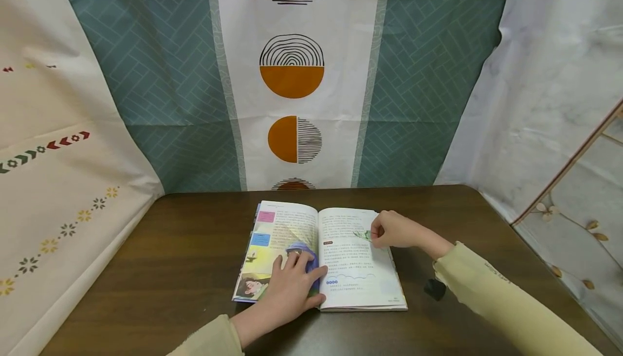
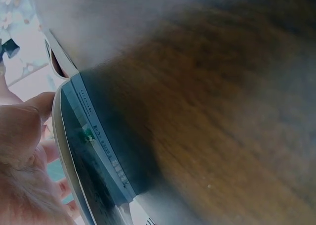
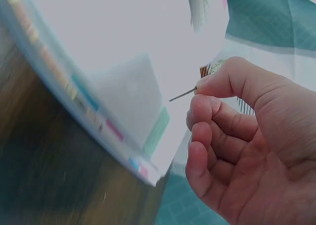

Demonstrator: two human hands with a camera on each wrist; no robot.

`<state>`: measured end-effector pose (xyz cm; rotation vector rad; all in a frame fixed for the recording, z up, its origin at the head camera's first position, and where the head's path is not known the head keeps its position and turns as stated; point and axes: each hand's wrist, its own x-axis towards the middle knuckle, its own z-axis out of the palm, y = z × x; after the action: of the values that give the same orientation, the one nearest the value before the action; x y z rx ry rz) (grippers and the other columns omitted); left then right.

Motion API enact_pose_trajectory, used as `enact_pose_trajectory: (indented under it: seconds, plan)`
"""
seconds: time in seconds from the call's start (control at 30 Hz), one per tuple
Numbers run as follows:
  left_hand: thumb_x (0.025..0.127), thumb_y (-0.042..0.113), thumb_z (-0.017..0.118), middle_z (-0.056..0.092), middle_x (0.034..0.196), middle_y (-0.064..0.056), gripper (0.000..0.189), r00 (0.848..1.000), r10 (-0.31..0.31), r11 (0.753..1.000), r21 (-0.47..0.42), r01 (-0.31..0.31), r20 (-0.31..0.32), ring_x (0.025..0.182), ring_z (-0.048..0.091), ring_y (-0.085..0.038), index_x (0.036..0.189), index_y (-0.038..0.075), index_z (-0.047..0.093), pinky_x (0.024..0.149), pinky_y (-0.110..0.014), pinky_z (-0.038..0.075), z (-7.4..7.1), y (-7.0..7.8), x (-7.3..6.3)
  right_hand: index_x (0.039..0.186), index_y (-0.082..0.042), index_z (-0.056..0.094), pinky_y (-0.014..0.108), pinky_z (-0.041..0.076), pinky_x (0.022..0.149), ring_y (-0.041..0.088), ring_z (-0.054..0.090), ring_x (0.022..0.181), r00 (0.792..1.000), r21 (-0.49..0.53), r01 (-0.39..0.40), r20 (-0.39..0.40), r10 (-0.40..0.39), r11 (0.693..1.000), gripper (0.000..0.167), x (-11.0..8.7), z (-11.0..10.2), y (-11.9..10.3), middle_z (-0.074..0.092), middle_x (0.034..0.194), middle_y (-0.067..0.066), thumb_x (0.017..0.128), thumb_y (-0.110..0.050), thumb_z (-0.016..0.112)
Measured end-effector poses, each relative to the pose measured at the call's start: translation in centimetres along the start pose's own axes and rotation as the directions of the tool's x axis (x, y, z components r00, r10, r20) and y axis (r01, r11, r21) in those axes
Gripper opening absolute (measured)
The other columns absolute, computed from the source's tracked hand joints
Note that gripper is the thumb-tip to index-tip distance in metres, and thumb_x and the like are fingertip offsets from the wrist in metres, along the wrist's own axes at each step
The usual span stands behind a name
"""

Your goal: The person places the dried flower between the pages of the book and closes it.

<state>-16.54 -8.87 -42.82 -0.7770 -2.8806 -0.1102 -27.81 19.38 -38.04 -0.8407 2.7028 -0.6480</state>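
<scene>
An open book point(image 1: 345, 296) lies on the table, with printed text on both pages and coloured pictures on the left one. My left hand point(image 1: 287, 288) rests on the left page near the spine, fingers spread. In the left wrist view my left hand point(image 2: 24, 156) shows at the book's near edge point(image 2: 94, 141). Over the right page, my right hand point(image 1: 396, 230) pinches a small green leafy sprig point(image 1: 361, 235) between thumb and forefinger. Its thin stem point(image 3: 181, 94) sticks out of my right hand point(image 3: 247, 131) in the right wrist view; the fingers partly hide the leaves.
The dark brown wooden table point(image 1: 185, 248) surrounds the book. A small black object point(image 1: 435, 289) lies right of the book, beside my right sleeve point(image 1: 486, 285). A patterned curtain point(image 1: 297, 172) hangs along the table's back edge, with pale cloths at both sides.
</scene>
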Motion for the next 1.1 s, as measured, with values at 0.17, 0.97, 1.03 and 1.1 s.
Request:
enact_pose_trajectory:
  seconds: [0.17,0.97,1.03,1.1]
  plan:
    - [0.084,0.058,0.070,0.056,0.129,-0.007,0.051,1.000,0.003,1.000,0.003,-0.003,-0.004,0.117,0.050,-0.028,0.128,0.033,0.065,0.097,-0.064,0.041,0.0,0.0,0.0,0.067,-0.013,0.063,0.021,0.036,0.056,0.005,0.040,0.056,0.999,0.020,0.047,0.001,-0.047,0.999,0.019,1.1,0.8,-0.8,0.050,0.060,-0.008,0.084,-0.006,0.067]
    - [0.083,0.057,0.071,0.056,0.128,-0.006,0.051,1.000,0.004,1.000,0.023,-0.004,-0.021,0.117,0.050,-0.028,0.127,0.033,0.066,0.097,-0.064,0.041,0.0,0.1,-0.1,0.075,-0.013,0.063,0.019,0.039,0.060,0.004,0.046,0.060,0.993,0.022,0.044,-0.110,-0.042,0.999,0.013,2.3,4.3,-0.6,0.054,0.066,-0.006,0.084,-0.006,0.070]
    - [0.083,0.058,0.070,0.056,0.129,-0.006,0.051,1.000,0.003,1.000,0.025,-0.002,-0.018,0.118,0.050,-0.028,0.127,0.033,0.066,0.097,-0.064,0.041,0.0,0.1,-0.1,0.075,-0.013,0.063,0.019,0.039,0.060,0.004,0.046,0.061,0.992,0.019,0.048,-0.116,-0.045,0.999,0.014,2.3,4.4,-0.4,0.054,0.066,-0.007,0.084,-0.006,0.070]
    - [0.083,0.058,0.070,0.056,0.128,-0.006,0.051,1.000,0.004,1.000,0.026,-0.004,-0.021,0.117,0.050,-0.028,0.127,0.033,0.066,0.097,-0.063,0.041,0.0,0.1,-0.1,0.075,-0.013,0.062,0.020,0.039,0.064,0.003,0.045,0.061,0.992,0.006,0.050,-0.115,-0.049,0.999,0.014,2.2,4.5,-0.3,0.054,0.066,-0.007,0.085,-0.007,0.070]
